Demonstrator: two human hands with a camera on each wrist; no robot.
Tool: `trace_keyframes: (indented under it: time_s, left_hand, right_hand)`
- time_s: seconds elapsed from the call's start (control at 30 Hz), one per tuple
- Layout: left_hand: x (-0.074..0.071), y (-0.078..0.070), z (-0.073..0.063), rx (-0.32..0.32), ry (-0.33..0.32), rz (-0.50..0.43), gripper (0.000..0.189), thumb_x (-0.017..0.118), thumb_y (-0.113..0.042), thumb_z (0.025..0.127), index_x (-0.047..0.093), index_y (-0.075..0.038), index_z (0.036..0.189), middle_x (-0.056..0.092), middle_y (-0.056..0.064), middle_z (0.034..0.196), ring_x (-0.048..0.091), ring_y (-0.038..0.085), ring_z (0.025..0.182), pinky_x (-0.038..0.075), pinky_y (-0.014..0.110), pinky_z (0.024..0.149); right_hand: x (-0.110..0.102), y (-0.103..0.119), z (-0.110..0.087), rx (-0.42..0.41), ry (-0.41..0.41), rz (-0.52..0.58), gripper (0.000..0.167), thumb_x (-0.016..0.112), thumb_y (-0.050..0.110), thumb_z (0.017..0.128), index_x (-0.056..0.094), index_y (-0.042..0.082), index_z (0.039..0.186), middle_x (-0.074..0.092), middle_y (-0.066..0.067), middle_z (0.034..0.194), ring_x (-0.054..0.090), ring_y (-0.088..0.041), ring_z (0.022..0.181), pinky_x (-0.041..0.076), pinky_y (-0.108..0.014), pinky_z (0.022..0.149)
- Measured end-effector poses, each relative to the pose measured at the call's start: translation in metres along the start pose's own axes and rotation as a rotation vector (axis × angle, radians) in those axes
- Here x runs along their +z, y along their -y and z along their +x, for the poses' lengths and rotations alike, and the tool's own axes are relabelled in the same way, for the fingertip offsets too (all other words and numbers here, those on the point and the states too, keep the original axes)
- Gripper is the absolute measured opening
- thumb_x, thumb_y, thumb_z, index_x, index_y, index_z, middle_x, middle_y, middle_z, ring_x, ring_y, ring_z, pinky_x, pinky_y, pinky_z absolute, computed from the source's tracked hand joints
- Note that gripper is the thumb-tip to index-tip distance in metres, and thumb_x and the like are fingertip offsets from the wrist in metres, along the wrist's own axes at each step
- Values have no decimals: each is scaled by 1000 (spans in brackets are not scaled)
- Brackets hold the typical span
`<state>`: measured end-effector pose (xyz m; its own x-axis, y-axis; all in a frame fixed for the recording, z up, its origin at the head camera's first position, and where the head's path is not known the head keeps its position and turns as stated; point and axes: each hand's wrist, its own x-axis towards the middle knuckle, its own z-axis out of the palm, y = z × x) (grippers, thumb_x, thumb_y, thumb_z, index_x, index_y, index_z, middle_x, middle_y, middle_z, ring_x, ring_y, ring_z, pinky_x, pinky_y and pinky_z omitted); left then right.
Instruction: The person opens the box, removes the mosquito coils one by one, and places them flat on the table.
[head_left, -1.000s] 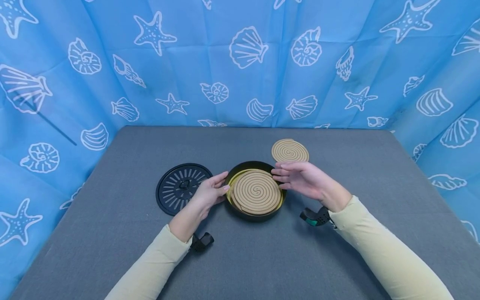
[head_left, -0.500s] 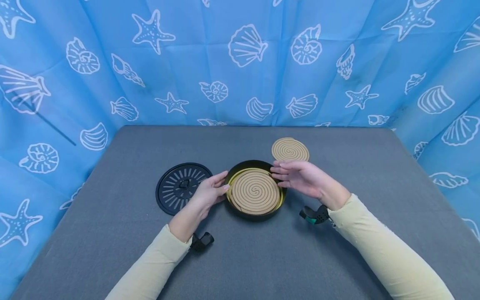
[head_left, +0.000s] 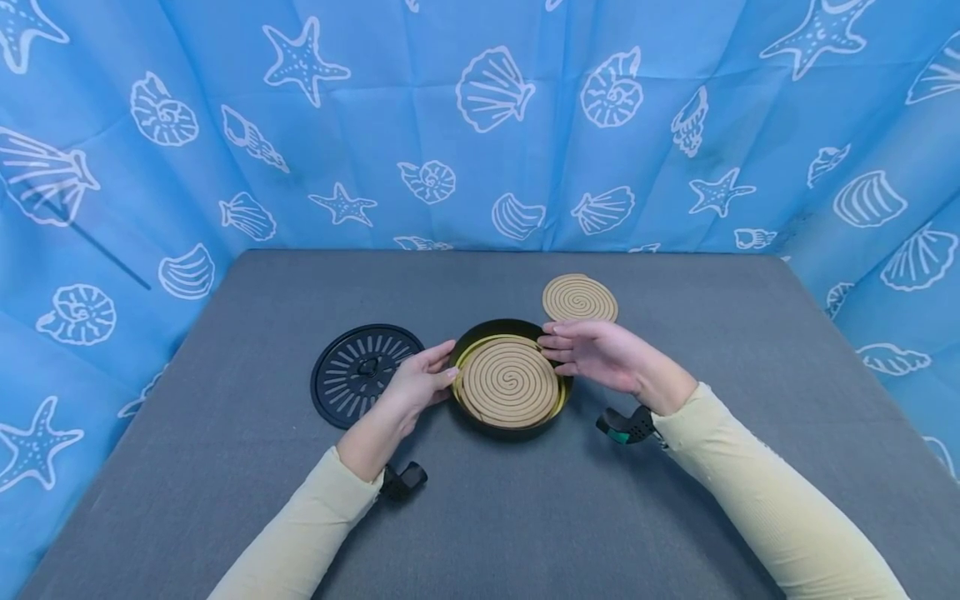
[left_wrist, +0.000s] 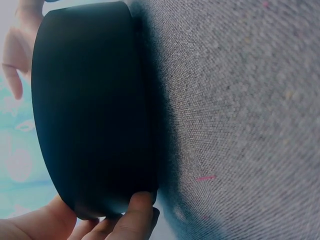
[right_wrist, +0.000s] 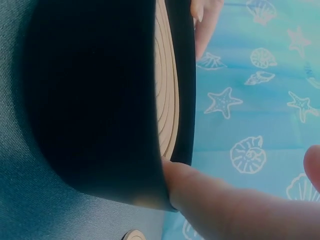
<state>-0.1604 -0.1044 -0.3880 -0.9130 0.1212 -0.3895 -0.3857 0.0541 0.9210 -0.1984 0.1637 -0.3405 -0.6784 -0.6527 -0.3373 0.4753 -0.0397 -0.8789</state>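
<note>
A round black mosquito coil holder [head_left: 510, 432] stands on the table with a beige mosquito coil [head_left: 510, 383] lying inside, over a yellow lining. My left hand [head_left: 411, 385] grips the holder's left side, thumb at the rim and other fingers against the outer wall [left_wrist: 92, 110]. On the opposite side, my right hand [head_left: 600, 354] has its fingers extended to the rim; one finger [right_wrist: 200, 192] touches the edge in the right wrist view, while the thumb stays apart. Part of the holder's right rim is hidden behind those fingers.
Left of the holder lies the slotted black lid [head_left: 348, 371], partly behind my left hand. A second beige coil [head_left: 579, 297] rests on the grey table [head_left: 510, 525] beyond my right hand. A blue curtain [head_left: 480, 125] with shell prints hangs behind the table.
The holder and the coil in it shift very slightly, if at all. Both hands keep their places at its sides; the whole view drifts a few pixels upward.
</note>
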Motion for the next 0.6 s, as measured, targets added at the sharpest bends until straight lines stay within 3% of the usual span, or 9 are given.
trace_keyframes:
  time_s: [0.6]
  left_hand:
    - [-1,-1,0,-9,4,-10,50,51,-5,100,40,-13,148,38,9,152,42,26,135,40,46,107]
  right_hand:
    - [-1,4,-6,-28,33,3,61,29,15,106,-2,-14,148,-3,-33,156,1,-42,145,5,-56,117]
